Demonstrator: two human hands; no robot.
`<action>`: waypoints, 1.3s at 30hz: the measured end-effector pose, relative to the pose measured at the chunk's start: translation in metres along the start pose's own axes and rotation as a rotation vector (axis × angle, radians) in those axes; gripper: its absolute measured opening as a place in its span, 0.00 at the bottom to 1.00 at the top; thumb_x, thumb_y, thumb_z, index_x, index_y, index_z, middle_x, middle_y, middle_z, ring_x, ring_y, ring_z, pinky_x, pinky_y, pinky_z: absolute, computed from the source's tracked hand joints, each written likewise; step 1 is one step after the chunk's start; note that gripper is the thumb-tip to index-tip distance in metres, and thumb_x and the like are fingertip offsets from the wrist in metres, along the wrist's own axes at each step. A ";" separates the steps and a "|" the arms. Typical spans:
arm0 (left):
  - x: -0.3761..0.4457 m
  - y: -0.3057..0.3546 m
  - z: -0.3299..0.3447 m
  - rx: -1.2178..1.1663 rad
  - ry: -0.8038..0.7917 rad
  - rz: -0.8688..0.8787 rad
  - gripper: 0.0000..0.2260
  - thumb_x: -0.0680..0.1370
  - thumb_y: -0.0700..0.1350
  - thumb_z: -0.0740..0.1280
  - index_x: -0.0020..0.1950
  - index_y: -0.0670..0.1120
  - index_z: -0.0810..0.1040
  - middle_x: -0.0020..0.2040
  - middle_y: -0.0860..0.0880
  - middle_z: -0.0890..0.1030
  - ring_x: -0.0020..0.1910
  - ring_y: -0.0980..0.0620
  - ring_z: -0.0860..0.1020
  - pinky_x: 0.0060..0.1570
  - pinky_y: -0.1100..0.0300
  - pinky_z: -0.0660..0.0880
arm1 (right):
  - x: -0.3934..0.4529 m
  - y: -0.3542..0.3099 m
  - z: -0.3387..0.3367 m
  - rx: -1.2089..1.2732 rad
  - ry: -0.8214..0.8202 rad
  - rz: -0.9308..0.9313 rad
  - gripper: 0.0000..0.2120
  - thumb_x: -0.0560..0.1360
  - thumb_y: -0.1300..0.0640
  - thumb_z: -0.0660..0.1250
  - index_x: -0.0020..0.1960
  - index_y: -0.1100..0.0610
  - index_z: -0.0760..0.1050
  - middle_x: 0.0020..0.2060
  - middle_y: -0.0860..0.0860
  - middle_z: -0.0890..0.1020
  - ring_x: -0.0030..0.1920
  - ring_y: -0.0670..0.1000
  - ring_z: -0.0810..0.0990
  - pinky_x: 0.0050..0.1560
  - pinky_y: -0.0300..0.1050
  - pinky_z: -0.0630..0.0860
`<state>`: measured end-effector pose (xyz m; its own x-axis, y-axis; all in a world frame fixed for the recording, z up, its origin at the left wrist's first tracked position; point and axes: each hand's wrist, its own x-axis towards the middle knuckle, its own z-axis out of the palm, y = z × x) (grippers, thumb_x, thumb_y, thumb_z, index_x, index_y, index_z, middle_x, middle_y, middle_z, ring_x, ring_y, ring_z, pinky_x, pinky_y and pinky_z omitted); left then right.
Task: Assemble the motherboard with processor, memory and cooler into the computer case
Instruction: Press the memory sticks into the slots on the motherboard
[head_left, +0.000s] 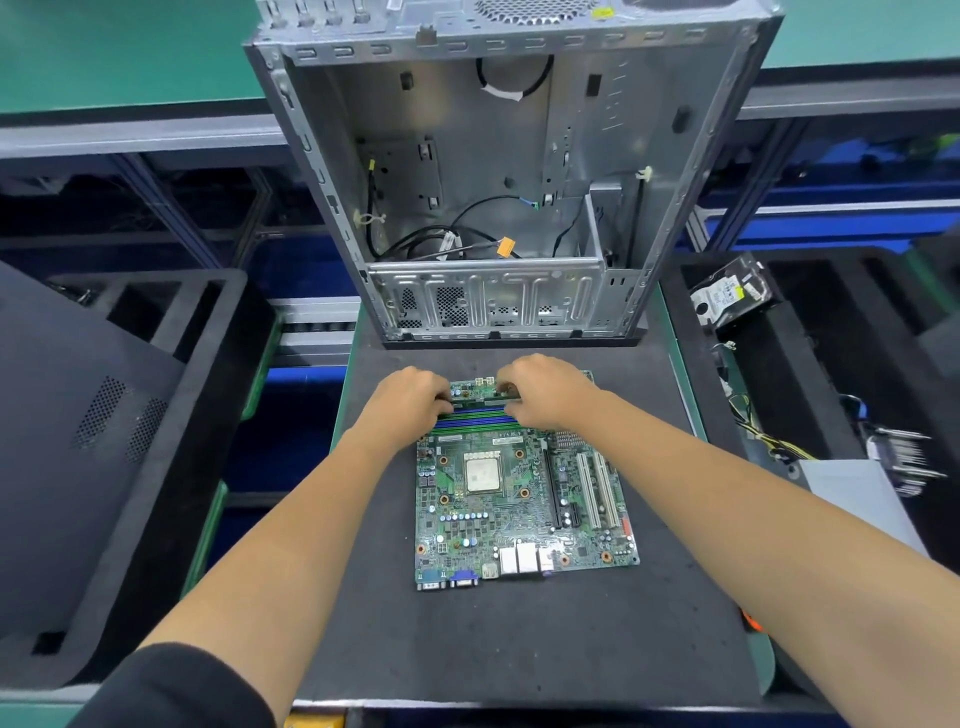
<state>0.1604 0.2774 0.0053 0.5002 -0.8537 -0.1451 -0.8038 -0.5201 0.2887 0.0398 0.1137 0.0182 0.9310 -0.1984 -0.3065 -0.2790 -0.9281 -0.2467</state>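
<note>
The motherboard (524, 499) lies flat on the dark mat of the worktop (519, 649), just in front of the open computer case (498, 171), which lies with its open side up and its interior empty save for loose cables. The processor (483, 475) is already seated in its socket; no cooler is fitted.

Both hands work at the far edge of the board. The left hand (410, 402) and the right hand (545, 392) each have fingers curled over one end of a memory stick (480, 396), holding it across the blue and green memory slots (470, 420). Whether the stick is fully seated cannot be told from this view.

Handling judgement: the memory stick is light, thin and stiff, and likely to tolerate pressure only straight down along its top edge; the grip at both ends is sound, as it spreads the load and keeps the stick from tilting. The motherboard is rigid but fragile (bare components and solder points across its face), so it should be lifted by its edges, never by the sockets or expansion slots (597, 488). The mat beneath it gives a firm, non-slip backing for pressing.

A hard drive (730, 299) sits in the foam tray (810, 364) to the right, well apart.
</note>
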 end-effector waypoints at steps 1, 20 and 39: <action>0.001 0.001 0.000 0.027 -0.002 -0.012 0.06 0.77 0.43 0.68 0.46 0.44 0.84 0.43 0.49 0.84 0.46 0.48 0.79 0.45 0.54 0.76 | 0.002 -0.001 0.001 0.010 -0.001 -0.011 0.07 0.77 0.58 0.67 0.55 0.58 0.78 0.51 0.54 0.81 0.52 0.56 0.79 0.49 0.51 0.78; 0.013 0.004 0.014 0.118 -0.032 -0.094 0.04 0.74 0.37 0.65 0.43 0.41 0.80 0.42 0.43 0.82 0.47 0.42 0.78 0.46 0.49 0.76 | 0.021 -0.013 0.013 -0.061 0.051 0.064 0.17 0.71 0.67 0.67 0.31 0.55 0.63 0.30 0.50 0.70 0.38 0.56 0.74 0.36 0.46 0.69; 0.025 0.022 0.002 0.424 -0.205 0.032 0.09 0.77 0.45 0.68 0.55 0.44 0.78 0.49 0.44 0.80 0.50 0.42 0.79 0.42 0.53 0.72 | 0.019 -0.013 0.011 -0.080 0.052 0.065 0.13 0.71 0.68 0.65 0.35 0.56 0.66 0.32 0.51 0.70 0.40 0.57 0.73 0.38 0.47 0.69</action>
<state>0.1545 0.2439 0.0063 0.4337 -0.8352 -0.3382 -0.8996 -0.4227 -0.1099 0.0586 0.1259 0.0053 0.9232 -0.2728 -0.2706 -0.3211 -0.9345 -0.1535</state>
